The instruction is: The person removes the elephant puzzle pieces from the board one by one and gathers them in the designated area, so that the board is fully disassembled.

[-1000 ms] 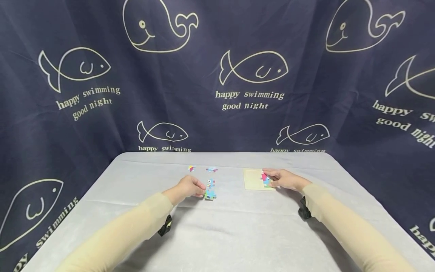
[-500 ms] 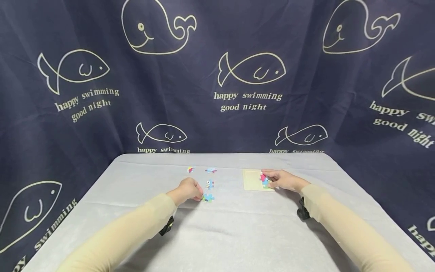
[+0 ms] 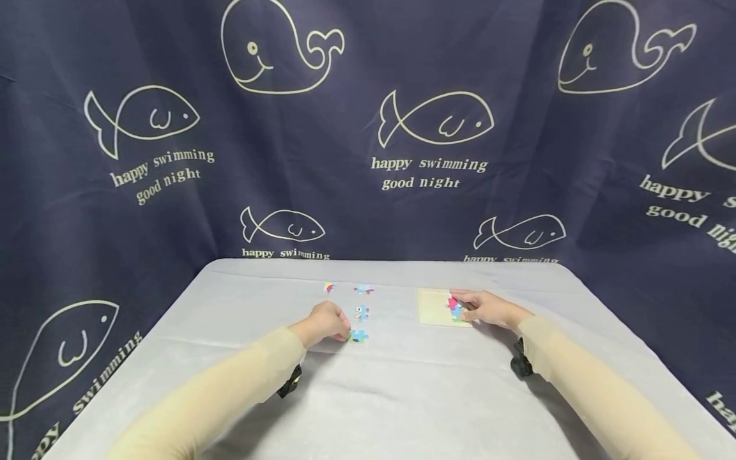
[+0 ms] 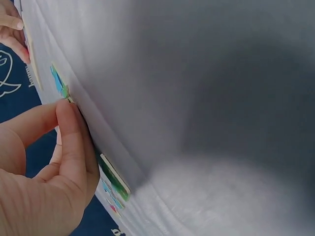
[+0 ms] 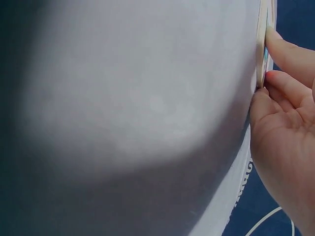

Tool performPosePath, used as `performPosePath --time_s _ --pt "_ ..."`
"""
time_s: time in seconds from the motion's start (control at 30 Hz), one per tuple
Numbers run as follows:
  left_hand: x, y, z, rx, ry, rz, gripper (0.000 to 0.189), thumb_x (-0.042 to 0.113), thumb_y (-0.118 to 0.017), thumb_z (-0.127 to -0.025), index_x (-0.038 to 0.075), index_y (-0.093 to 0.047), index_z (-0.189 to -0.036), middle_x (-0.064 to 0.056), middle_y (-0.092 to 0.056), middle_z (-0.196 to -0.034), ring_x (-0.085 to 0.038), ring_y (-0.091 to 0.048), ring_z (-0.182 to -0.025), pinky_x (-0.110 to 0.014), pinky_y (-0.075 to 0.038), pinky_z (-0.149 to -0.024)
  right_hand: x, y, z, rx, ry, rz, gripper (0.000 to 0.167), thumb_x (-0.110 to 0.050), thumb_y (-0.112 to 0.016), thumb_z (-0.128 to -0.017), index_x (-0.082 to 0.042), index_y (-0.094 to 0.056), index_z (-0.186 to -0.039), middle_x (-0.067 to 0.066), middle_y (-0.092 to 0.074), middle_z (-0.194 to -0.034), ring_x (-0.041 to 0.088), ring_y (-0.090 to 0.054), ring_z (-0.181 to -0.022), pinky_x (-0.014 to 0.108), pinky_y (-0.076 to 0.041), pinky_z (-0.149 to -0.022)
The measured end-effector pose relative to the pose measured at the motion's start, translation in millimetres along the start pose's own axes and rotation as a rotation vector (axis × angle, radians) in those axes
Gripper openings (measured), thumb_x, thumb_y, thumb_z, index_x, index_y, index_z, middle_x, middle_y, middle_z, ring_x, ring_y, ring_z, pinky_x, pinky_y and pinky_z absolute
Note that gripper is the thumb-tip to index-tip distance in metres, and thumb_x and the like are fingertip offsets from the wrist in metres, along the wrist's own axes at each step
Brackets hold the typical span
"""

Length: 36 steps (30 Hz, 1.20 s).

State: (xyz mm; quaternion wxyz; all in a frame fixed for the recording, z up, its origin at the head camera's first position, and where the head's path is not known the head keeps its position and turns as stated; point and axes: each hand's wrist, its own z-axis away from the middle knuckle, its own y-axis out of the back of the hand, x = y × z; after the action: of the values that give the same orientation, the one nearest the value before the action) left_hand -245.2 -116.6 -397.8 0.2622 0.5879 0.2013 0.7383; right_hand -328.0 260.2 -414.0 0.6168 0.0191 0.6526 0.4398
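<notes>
Pinching a green-and-blue puzzle piece by its left edge, the left hand has thumb and fingertips drawn together; whether the piece rests on the tabletop is hard to tell. A light grip on that edge — tabs left free — should serve best. Beyond it lies the eyed piece. Off to the right, the right hand touches the joined pieces at the right side of the tray; gripping or merely pressing, I cannot tell. Steady, gentle contact there — no sideways push — would probably keep them settled.

The head view shows four loose puzzle pieces and one tray.
</notes>
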Motion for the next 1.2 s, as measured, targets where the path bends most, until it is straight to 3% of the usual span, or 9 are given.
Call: performPosePath --time_s 0.27,0.63,0.83,1.07,1.2 --pt "8.4 -0.2 -1.8 0.009 -0.007 -0.053 0.014 -0.006 -0.076 -0.070 0.003 -0.065 -0.071 -0.006 -0.066 -0.072 -0.009 -0.064 -0.059 -0.025 -0.058 -0.065 3.6 0.4 3.5 -0.004 0.034 -0.035 0.069 -0.006 -0.066 -0.090 0.010 -0.029 -0.146 0.026 -0.019 -0.156 0.046 -0.010 -0.144 0.057 -0.011 -0.117" --pt "20.3 2.5 -1.6 0.024 -0.044 -0.088 0.014 -0.001 -0.078 -0.072 0.005 -0.066 -0.073 -0.004 -0.066 -0.074 -0.008 -0.065 -0.060 -0.029 -0.058 -0.075 3.5 0.9 2.7 0.005 0.015 -0.039 0.066 -0.004 -0.064 -0.090 0.007 -0.030 -0.146 0.024 -0.018 -0.157 0.046 -0.011 -0.144 0.058 -0.012 -0.117" --pt "24.4 1.8 -1.6 0.038 -0.044 -0.095 0.013 -0.001 -0.078 -0.072 0.004 -0.067 -0.074 -0.005 -0.066 -0.079 -0.007 -0.062 -0.058 -0.025 -0.058 -0.071 1.2 -2.2 0.7 0.002 0.008 -0.038 0.066 -0.005 -0.064 -0.091 0.007 -0.030 -0.146 0.024 -0.019 -0.157 0.045 -0.012 -0.145 0.058 -0.012 -0.118" --pt "32.5 -2.2 -4.0 0.024 -0.049 -0.105 0.007 0.004 -0.075 -0.078 0.005 -0.068 -0.079 -0.004 -0.068 -0.080 -0.010 -0.065 -0.065 -0.036 -0.055 -0.089 3.4 -1.6 -0.4 0.001 0.021 -0.065 0.066 -0.002 -0.063 -0.090 0.009 -0.029 -0.146 0.026 -0.018 -0.156 0.045 -0.014 -0.144 0.057 -0.013 -0.118" --pt "38.0 -4.7 -6.0 0.019 -0.080 -0.091 0.006 0.004 -0.075 -0.077 0.005 -0.069 -0.079 -0.001 -0.067 -0.078 -0.009 -0.062 -0.065 -0.031 -0.056 -0.081 5.6 -1.7 -0.2 0.009 0.031 -0.069 0.065 -0.001 -0.063 -0.090 0.010 -0.031 -0.145 0.025 -0.019 -0.156 0.045 -0.014 -0.144 0.057 -0.013 -0.118"
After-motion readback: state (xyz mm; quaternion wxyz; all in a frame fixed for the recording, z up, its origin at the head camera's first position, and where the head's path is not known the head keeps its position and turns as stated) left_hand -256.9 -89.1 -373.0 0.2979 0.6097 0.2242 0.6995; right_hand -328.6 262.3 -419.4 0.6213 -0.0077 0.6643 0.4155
